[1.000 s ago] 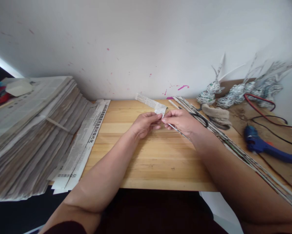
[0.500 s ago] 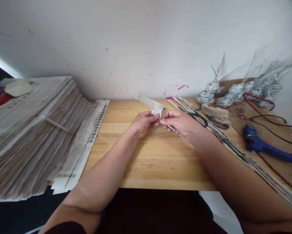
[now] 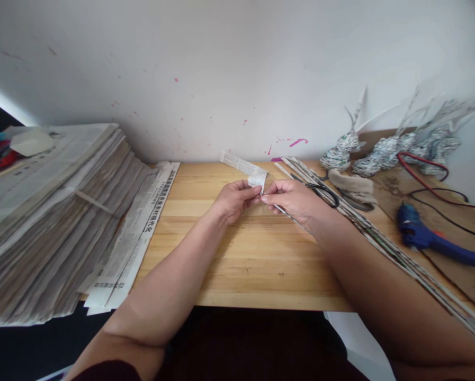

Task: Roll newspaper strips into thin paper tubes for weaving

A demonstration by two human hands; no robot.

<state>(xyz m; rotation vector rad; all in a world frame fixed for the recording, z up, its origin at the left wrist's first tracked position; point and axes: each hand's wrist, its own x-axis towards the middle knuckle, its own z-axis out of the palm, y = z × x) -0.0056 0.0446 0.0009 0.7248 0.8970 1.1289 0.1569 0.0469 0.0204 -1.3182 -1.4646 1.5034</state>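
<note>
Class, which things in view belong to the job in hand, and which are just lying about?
In the job:
- newspaper strip, held by the left hand
- thin paper roll, held by the right hand

Apparently lying about:
- black-handled scissors
- blue glue gun
- beige cloth
- woven paper figures
- bundled paper rolls
- newspaper stack

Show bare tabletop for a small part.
Free: pale wooden tabletop between the forearms, also left of them toward flat printed newspaper sheets. Crowded: right, thin rolled-newspaper sticks, blue pistol-shaped glue gun; back middle, printed paper strip in the fingers.
</note>
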